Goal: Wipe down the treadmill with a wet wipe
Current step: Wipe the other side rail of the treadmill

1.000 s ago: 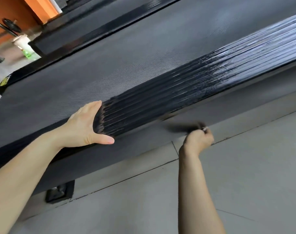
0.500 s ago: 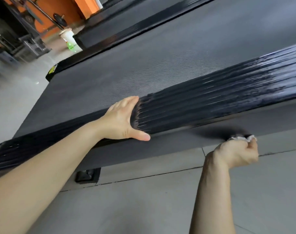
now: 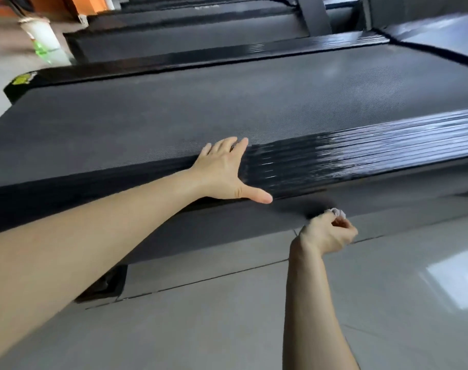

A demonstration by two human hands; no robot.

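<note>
Along the treadmill's point(image 3: 227, 108) near edge, the right hand point(image 3: 327, 233), clutching the wet wipe point(image 3: 337, 212), had slid further right; the left hand point(image 3: 222, 172) stayed flat, fingers spread.

Most of the wet wipe point(image 3: 337, 212) is buried in the curled right hand point(image 3: 327, 233), with only a small crumpled white tip showing above the fingers. The treadmill point(image 3: 174, 124) runs out of view at the left and right edges, and the ribbed side rail point(image 3: 361, 158) smears into motion blur toward the right. A white container point(image 3: 42, 36) at the far top left is too blurred to identify
</note>
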